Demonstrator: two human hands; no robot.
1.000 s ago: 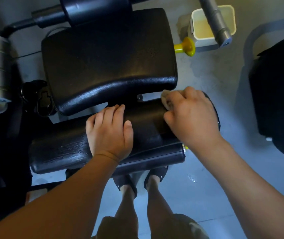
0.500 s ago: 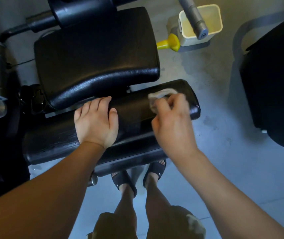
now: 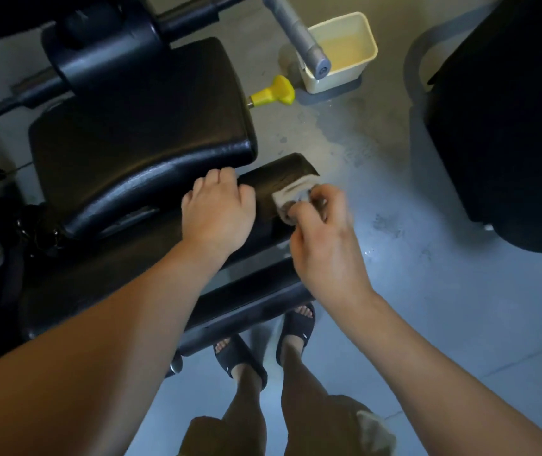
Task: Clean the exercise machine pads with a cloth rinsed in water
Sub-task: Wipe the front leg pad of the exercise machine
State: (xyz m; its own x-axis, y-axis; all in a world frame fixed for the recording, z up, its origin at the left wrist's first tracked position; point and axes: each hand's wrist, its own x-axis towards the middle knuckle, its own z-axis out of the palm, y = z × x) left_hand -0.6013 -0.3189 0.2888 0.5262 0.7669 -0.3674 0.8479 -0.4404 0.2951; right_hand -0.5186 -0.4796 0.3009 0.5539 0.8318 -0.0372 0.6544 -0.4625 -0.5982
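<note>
Nearest the camera: the person's two feet in black sandals on the grey floor, just in front of the machine. Both forearms reach forward over the front pad, the long black cushion lying crosswise. Left hand sits on top of it near the middle, fingers bent over the far edge and gripping it as a brace. A second ago that hand lay flat, and it has since slid to the right along the pad. Right hand has its fingers closed on the cloth, a pale bunched rag pressed onto the pad's right end. Half a second ago the cloth was on the top face further in, so the stroke has run out to the end. Judgement: this is back-and-forth wiping of the right end, and that section looks nearly covered. The part under the left arm is likely still to do. Behind it is the big seat pad, black and shiny, with neither hand on it. Whether it is already wiped cannot be told. Further back, a yellow knob sticks out of the frame. Farthest is the cream bucket of cloudy water on the floor, with wet marks around it and a grey bar handle crossing in front. The rinse water is well apart from the cloth.
</note>
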